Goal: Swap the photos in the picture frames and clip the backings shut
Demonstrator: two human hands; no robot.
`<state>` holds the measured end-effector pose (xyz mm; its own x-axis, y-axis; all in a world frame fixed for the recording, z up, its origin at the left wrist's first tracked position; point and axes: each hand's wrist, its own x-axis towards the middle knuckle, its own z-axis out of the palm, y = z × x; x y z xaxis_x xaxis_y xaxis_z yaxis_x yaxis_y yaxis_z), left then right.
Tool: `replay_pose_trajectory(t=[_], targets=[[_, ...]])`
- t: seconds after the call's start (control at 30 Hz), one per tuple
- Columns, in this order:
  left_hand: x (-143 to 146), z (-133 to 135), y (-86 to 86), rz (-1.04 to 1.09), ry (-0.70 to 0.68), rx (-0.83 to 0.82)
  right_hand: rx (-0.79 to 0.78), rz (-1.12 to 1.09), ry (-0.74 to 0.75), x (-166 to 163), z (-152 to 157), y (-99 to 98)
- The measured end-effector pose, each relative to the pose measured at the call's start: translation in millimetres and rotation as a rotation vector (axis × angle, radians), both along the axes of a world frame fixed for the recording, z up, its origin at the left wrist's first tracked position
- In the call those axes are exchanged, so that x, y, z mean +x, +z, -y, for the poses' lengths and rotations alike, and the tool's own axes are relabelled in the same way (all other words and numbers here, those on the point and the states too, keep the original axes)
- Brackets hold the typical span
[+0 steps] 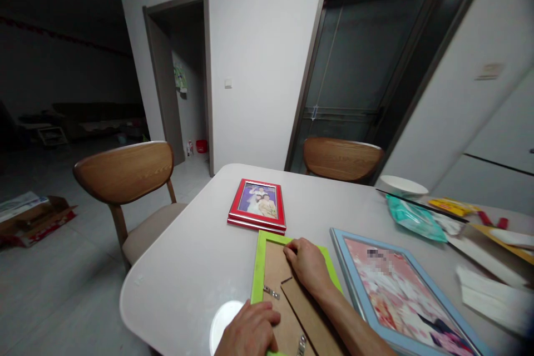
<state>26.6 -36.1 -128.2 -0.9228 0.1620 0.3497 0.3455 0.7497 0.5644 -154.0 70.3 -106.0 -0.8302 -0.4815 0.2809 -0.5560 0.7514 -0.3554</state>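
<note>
A lime-green picture frame (259, 267) lies face down at the table's near edge, showing its brown backboard (273, 264). Metal clips (272, 292) sit on the board, and a brown stand leg (306, 311) runs along it. My left hand (250, 329) grips the frame's left side, fingers curled over onto the board. Near the top of the board, my right hand (307, 267) is closed with its fingertips bent down; whatever is under them is hidden. Just beyond is a red picture frame (256, 203) with a photo, stacked on another red one. A light-blue picture frame (400, 295) lies face up to the right.
On the right side of the table (183, 267) are a white bowl (404, 185), a teal packet (415, 217), a yellow packet (453, 207) and white tissue (492, 295). Wooden chairs stand at the left (125, 172) and far side (342, 158). A cardboard box (37, 222) rests on the floor.
</note>
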Motion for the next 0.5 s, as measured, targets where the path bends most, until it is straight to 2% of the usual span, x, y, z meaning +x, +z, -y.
replay_pose_trajectory(t=[0.27,0.4,0.5], targets=[[3.7,-1.7,-2.8,-0.020,0.006,0.009,-0.054,-0.014,-0.089,-0.9,-1.5,-3.7],[4.8,-1.3,-6.3,-0.009,-0.005,-0.001,-0.113,0.041,-0.086,-4.7,-7.2,1.6],[2.9,-5.2,-10.6,-0.010,0.021,-0.079,-0.185,0.097,-0.065,-6.4,-19.1,8.9]])
